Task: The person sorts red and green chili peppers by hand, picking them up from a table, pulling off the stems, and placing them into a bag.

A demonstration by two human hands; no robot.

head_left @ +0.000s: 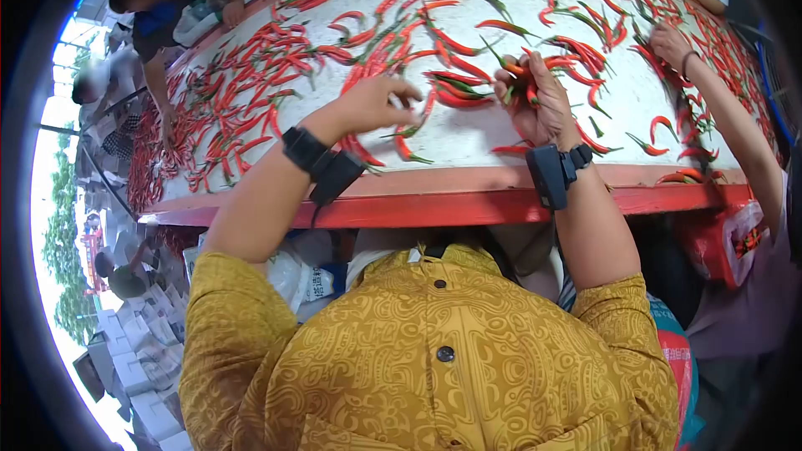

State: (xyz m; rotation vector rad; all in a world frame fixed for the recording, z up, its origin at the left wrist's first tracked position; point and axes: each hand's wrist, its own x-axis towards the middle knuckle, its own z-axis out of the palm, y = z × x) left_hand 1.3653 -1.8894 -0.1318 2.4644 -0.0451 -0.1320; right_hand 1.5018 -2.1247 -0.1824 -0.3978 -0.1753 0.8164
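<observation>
Red chili peppers (455,94) with green stems lie spread over a white tabletop (493,146). My right hand (543,104) is closed around several red chili peppers (532,88), their stems pointing out past the fingers. My left hand (376,107) hovers over the table to the left, its fingers curved and apart with nothing visible in them. A red chili pepper (431,107) lies just beyond its fingertips. Both wrists wear black devices on straps.
The table has a red front edge (434,209) close to my body. At the right, another person's hand (671,46) reaches among peppers. A person (159,8) stands at the far left side. A red bag (723,242) hangs below the table on the right; white boxes (146,367) are stacked at left.
</observation>
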